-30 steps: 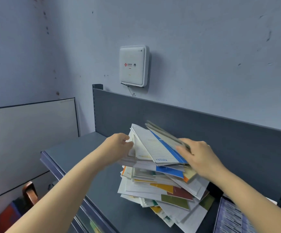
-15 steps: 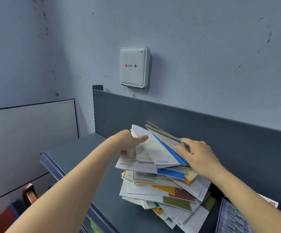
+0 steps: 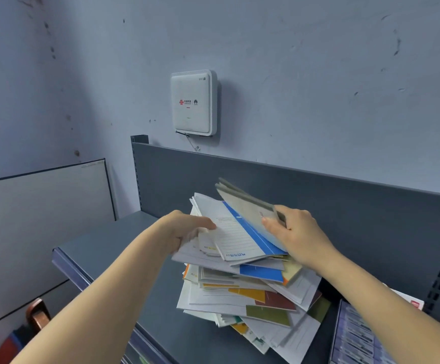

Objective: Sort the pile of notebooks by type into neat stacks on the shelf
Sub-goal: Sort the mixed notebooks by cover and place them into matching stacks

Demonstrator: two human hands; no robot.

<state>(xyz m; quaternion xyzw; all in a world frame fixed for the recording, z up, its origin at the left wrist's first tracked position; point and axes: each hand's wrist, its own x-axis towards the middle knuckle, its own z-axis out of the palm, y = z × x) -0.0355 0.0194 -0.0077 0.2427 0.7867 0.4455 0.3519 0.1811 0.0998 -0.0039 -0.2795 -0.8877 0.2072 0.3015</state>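
Now the right hand point(image 3: 295, 232) pinches the grey notebooks point(image 3: 243, 203), tipped up on top of the pile point(image 3: 239, 298). The left hand point(image 3: 187, 229) has its fingers curled on the pile's left edge. Best to lift slowly, hold the pile down, then lay them on the bare shelf point(image 3: 108, 240) left of the pile.

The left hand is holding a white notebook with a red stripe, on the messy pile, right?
No. The stripe is blue, not red, as the head view shows. The left hand does hold that white notebook on the messy pile.
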